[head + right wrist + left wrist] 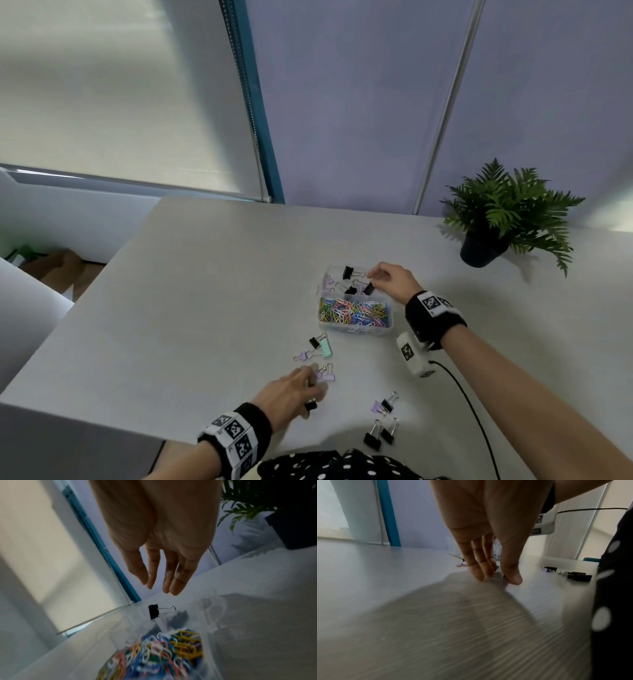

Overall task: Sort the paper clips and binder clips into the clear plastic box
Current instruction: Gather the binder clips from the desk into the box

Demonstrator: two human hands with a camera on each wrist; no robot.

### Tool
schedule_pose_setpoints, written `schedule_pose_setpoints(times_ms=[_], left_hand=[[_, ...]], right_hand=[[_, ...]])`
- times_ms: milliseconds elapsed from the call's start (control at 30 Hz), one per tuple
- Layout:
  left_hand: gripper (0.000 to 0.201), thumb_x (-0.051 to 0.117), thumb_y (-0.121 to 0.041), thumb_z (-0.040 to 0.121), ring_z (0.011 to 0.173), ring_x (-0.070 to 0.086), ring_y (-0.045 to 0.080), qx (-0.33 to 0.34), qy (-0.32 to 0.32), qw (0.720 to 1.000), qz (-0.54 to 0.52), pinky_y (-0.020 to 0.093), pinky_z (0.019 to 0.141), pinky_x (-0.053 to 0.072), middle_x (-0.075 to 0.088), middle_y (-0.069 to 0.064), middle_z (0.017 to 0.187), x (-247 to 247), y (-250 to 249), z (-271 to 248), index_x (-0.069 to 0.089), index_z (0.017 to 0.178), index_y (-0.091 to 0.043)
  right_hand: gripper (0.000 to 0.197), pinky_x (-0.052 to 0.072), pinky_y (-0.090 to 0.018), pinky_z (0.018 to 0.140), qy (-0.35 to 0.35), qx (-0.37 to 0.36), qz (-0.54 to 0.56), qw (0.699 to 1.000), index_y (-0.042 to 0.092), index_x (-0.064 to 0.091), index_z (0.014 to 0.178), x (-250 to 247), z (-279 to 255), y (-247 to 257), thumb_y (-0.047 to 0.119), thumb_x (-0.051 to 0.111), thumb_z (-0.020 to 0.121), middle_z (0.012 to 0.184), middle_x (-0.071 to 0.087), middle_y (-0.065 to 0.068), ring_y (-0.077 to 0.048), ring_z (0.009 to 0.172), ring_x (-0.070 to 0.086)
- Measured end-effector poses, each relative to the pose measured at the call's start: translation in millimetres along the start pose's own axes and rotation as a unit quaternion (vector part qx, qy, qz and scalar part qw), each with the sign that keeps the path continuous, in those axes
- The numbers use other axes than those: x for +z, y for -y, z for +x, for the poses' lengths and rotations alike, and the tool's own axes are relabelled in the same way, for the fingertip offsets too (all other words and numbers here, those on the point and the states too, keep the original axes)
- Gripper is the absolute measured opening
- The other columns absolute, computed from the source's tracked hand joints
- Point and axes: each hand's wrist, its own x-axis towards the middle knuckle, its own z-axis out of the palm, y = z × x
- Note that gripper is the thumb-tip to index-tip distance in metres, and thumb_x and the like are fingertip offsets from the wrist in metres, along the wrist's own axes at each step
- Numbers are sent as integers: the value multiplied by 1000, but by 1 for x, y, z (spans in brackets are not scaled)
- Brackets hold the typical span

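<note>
Fig.: Right hand [390,281] hovered w/ fingers loose, holding nothing, above clear plastic box [388,327]; black binder clip [153,612] sat in far compartment, paper clips [354,311] in near one. Left hand [291,394] pinched small black clip [311,405] at table [205,291]; more binder clips [380,435] lay loose nearby.

A potted fern [507,212] in a dark pot stands on the far right of the pale worktop [205,291]. Behind it hang a roller blind [102,96] and a lilac wall [359,102].
</note>
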Motion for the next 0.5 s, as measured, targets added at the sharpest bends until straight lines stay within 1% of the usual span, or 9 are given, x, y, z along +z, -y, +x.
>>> schedule_pose_setpoints(times_ms=[67, 133, 200, 233, 300, 367, 400, 433, 500], left_hand=[[29, 53, -18, 90, 118, 46, 21, -2, 1, 1000, -15, 35, 89, 49, 42, 5, 127, 2, 3, 2, 47, 118, -20], [31, 54, -23, 89, 113, 48, 23, -7, 12, 1000, -11, 35, 86, 48, 44, 7, 122, 3, 5, 4, 47, 119, -18], [34, 56, -31, 88, 110, 49, 23, -11, 18, 1000, 5, 36, 84, 47, 46, 7, 121, 4, 9, 5, 47, 118, -17], [36, 57, -36, 85, 107, 50, 23, -10, 8, 1000, 10, 35, 82, 48, 48, 6, 119, 5, 11, 6, 48, 115, -17], [36, 59, -48, 75, 92, 58, 13, 4, -21, 1000, 16, 23, 68, 50, 55, -3, 103, 6, 14, 5, 51, 98, -22], [35, 52, -61, 64, 69, 58, -2, -8, -2, 1000, 27, 9, 48, 42, 55, -18, 81, 7, 19, 6, 42, 81, -33], [36, 48, -64, 62, 63, 56, -6, -19, -12, 999, 40, 7, 44, 38, 54, -21, 74, 7, 19, 6, 39, 79, -34], [37, 48, -65, 61, 61, 56, -8, -22, -24, 999, 39, 6, 43, 37, 55, -23, 71, 7, 19, 8, 38, 80, -34], [34, 53, -60, 64, 63, 57, -8, -18, -53, 998, 37, 7, 43, 39, 58, -24, 71, 6, 16, 10, 41, 83, -34]], right_hand=[[15, 46, -18, 77, 2, -67, -15, 998, 6, 63, 93, 2, -25, 1, 0, 52, 84, 93, 62, -1, -14, 85, 58], [15, 48, -20, 71, 15, -139, -60, 988, 10, 64, 88, 7, -51, -2, 0, 55, 83, 87, 63, -2, -15, 77, 59], [16, 44, -17, 68, 63, -174, -105, 977, 12, 64, 88, 14, -77, -12, 0, 55, 82, 85, 59, 0, -11, 70, 53], [16, 43, -17, 70, 91, -177, -133, 971, 12, 63, 92, 18, -90, -18, 2, 53, 84, 90, 58, 0, -10, 72, 52], [19, 46, -24, 78, 139, -177, -199, 954, 15, 58, 103, 25, -117, -34, 14, 46, 88, 107, 55, -1, -12, 87, 53], [32, 46, -29, 86, 183, -180, -248, 934, 21, 50, 112, 30, -141, -51, 33, 36, 85, 120, 49, 0, -14, 106, 48], [38, 46, -29, 88, 198, -184, -271, 924, 25, 46, 114, 32, -150, -59, 40, 34, 81, 123, 48, 1, -15, 111, 45], [41, 48, -27, 86, 203, -198, -307, 909, 28, 43, 114, 35, -159, -66, 45, 37, 78, 124, 49, 2, -14, 111, 46], [49, 52, -19, 72, 209, -190, -345, 895, 34, 46, 110, 40, -175, -72, 55, 41, 66, 115, 58, 6, -10, 98, 57]])
